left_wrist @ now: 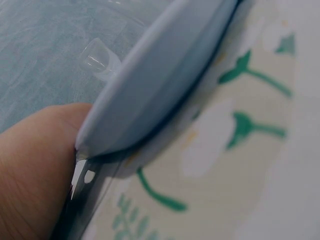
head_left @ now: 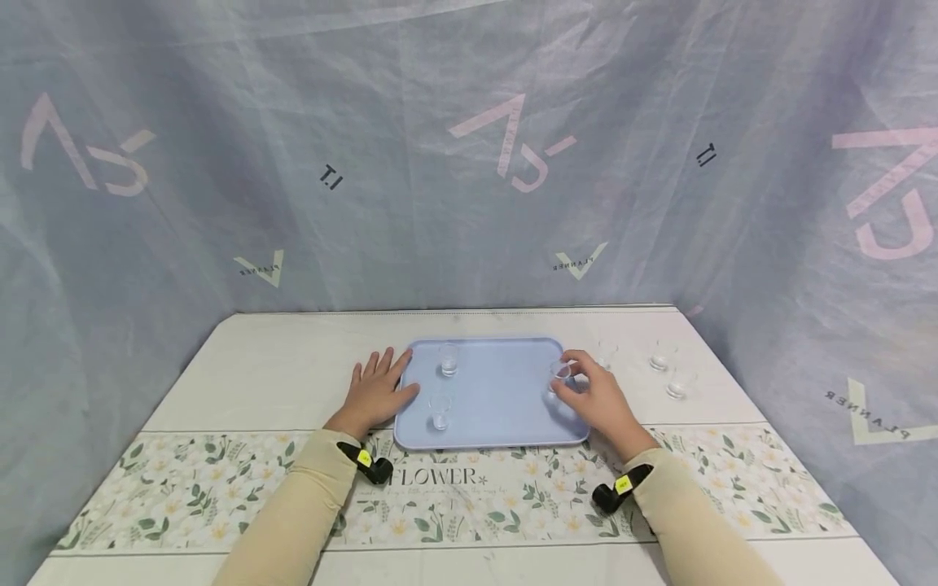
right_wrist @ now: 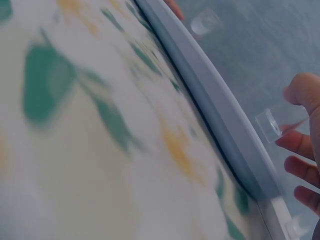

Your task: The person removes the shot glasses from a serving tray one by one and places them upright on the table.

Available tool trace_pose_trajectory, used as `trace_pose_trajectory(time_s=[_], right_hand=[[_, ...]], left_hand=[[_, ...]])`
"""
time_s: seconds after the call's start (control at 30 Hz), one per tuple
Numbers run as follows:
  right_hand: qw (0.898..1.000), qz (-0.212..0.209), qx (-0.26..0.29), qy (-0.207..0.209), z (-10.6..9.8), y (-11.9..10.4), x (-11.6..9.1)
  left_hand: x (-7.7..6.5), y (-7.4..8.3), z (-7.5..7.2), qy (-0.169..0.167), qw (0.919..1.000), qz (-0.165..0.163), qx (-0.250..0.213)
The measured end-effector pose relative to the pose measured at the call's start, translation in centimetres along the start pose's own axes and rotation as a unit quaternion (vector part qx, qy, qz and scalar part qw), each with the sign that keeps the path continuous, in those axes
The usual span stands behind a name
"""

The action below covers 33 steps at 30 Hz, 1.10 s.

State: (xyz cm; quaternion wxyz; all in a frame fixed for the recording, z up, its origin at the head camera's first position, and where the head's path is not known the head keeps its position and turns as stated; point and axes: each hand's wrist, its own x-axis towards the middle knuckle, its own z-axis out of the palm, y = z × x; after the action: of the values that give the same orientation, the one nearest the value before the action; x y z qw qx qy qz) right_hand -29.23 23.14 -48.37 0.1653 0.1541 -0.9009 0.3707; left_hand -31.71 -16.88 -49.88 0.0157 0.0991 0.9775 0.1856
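My right hand [head_left: 595,399] pinches a small clear glass cup [head_left: 560,371] between thumb and fingers, over the right side of a light blue tray [head_left: 506,391]. In the right wrist view the held cup [right_wrist: 268,125] looks tilted. My left hand [head_left: 374,396] lies with spread fingers at the tray's left edge, its thumb and a fingertip touching the rim. Two similar cups stand on the tray's left side, a rear cup [head_left: 449,362] and a front cup [head_left: 440,413]. The left wrist view shows the tray's rim [left_wrist: 150,75] close up, with a cup [left_wrist: 100,59] beyond it.
Right of the tray, more clear cups stand on the table: one near my right hand [head_left: 607,355], a farther cup [head_left: 659,358] and a nearer cup [head_left: 679,387]. A floral cloth band [head_left: 242,488] crosses the table in front. A grey curtain [head_left: 410,203] closes off the back and sides.
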Motion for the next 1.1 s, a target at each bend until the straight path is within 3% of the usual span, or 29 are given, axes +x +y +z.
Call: trace_pose_trajectory(time_s=[0.63, 0.93, 1.1], right_hand=[[0.994, 0.077, -0.040, 0.067, -5.2, 5.5, -2.0], [0.990, 0.097, -0.070, 0.076, -5.8, 6.0, -2.3], [0.991, 0.098, -0.079, 0.052, -5.7, 6.2, -2.2]], left_hand=[[0.0, -0.1, 0.3, -0.001, 1.0000, -0.003, 0.003], [0.1, 0.0, 0.3, -0.004, 1.0000, -0.005, 0.002], [0.1, -0.1, 0.3, -0.003, 1.0000, -0.006, 0.003]])
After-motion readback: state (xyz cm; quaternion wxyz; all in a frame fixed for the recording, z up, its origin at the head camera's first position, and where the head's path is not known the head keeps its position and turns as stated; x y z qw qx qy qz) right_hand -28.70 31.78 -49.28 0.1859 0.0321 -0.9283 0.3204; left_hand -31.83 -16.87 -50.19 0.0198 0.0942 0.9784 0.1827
